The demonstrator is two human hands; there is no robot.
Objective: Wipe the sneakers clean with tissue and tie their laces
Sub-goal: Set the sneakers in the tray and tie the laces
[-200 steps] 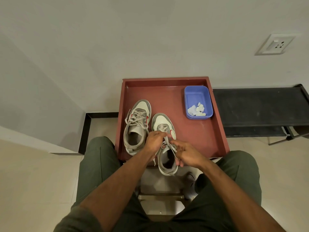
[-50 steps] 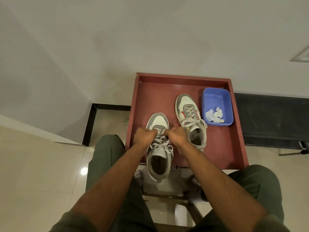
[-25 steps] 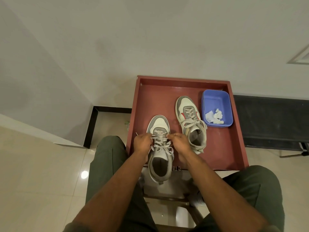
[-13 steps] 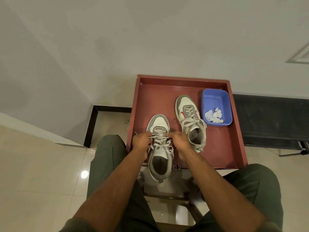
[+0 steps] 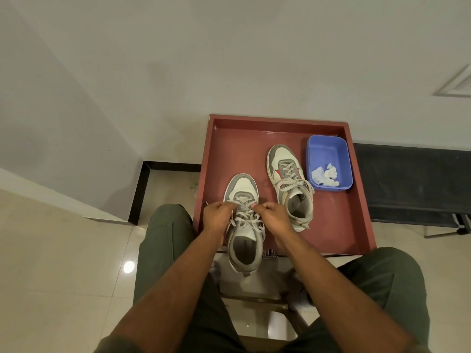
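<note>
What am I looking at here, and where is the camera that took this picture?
No machine is involved: a person works with two bare hands, and the one picture comes from a wide-angle camera worn on the head, looking forward and down over the forearms and knees.

In front of the person is a reddish-brown square tray with raised edges. On it stand two grey and white lace-up sneakers. The nearer sneaker hangs a little over the tray's near edge; the farther sneaker lies beside a small blue plastic tub that holds crumpled white tissue.

The left hand and the right hand sit either side of the nearer sneaker, each pinching its pale grey laces, apparently in the middle of tying them.
</note>
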